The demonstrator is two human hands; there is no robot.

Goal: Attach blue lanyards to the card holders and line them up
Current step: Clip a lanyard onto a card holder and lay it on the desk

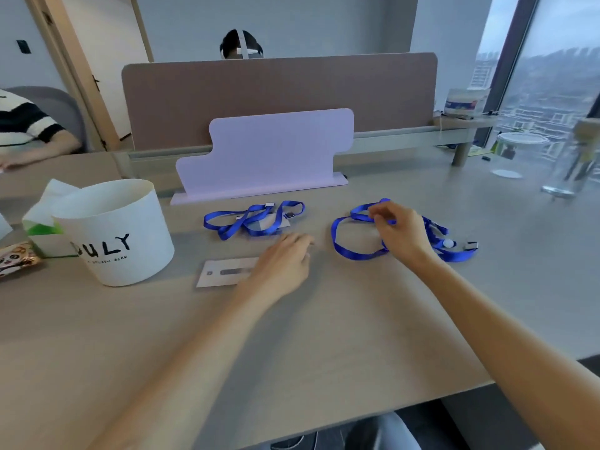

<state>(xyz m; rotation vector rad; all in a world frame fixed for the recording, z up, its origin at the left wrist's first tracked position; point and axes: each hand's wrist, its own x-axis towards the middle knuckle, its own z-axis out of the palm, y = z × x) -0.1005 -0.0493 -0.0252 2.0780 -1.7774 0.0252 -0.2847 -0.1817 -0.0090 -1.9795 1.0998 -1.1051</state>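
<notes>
Two blue lanyards lie on the desk. The left lanyard [253,219] is tangled in front of the lilac stand, on top of a pale card holder [276,226]. The right lanyard [354,251] forms a loop, with its white clip [449,244] at the right end. My right hand [401,230] rests over this loop and pinches the strap between thumb and finger. My left hand [282,259] lies flat, fingers apart, with its wrist covering the right end of a loose clear card holder [224,272].
A white paper tub [117,232] stands at the left, with a tissue box [42,222] behind it. A lilac stand [269,154] and a brown partition [279,92] close the back. A glass jar [519,154] and a bottle [574,157] stand at the right. Other people sit at the left and behind the partition.
</notes>
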